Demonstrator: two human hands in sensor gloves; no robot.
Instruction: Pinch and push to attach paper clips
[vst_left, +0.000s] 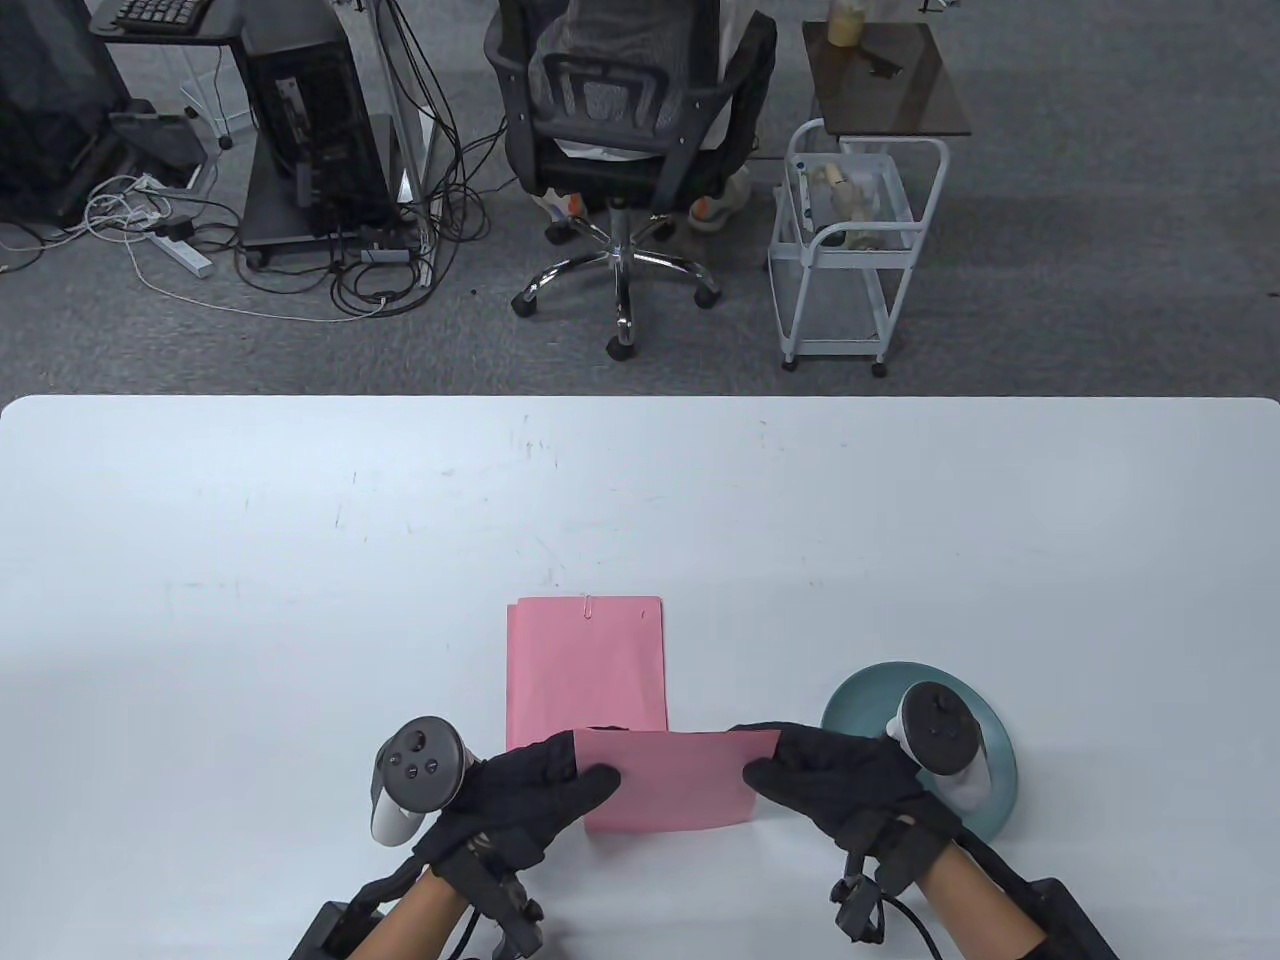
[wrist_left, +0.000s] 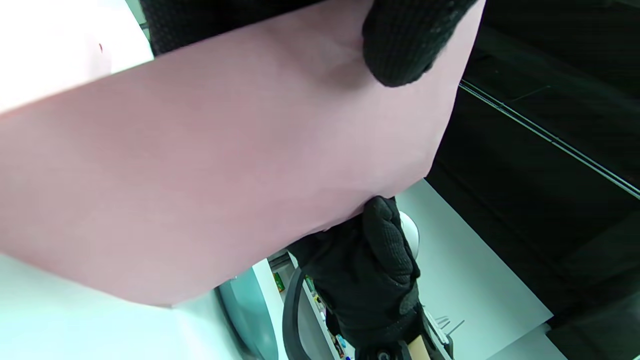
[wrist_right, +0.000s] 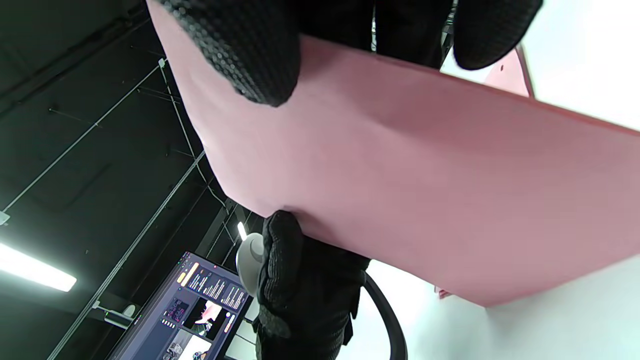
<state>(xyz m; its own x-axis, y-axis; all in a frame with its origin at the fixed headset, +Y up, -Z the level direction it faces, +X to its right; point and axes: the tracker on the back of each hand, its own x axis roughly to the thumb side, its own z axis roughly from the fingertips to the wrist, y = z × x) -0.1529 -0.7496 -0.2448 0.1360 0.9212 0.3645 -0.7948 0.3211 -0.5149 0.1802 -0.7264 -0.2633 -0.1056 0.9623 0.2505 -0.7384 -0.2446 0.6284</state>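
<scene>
A pink paper stack (vst_left: 586, 662) lies flat on the white table (vst_left: 300, 560) with a paper clip (vst_left: 589, 606) on its far edge. Both hands hold a second pink sheet (vst_left: 668, 780) above the table near the front edge. My left hand (vst_left: 545, 790) grips its left edge, thumb on top. My right hand (vst_left: 815, 780) grips its right edge. In the left wrist view the sheet (wrist_left: 210, 170) fills the frame under a fingertip (wrist_left: 405, 45), with the right hand (wrist_left: 370, 280) beyond. The right wrist view shows the sheet (wrist_right: 425, 185) held the same way.
A teal dish (vst_left: 990, 790) sits on the table at the right, partly under my right hand's tracker. Beyond the table's far edge stand an office chair (vst_left: 620, 140), a white cart (vst_left: 850, 250) and a computer tower (vst_left: 310, 130).
</scene>
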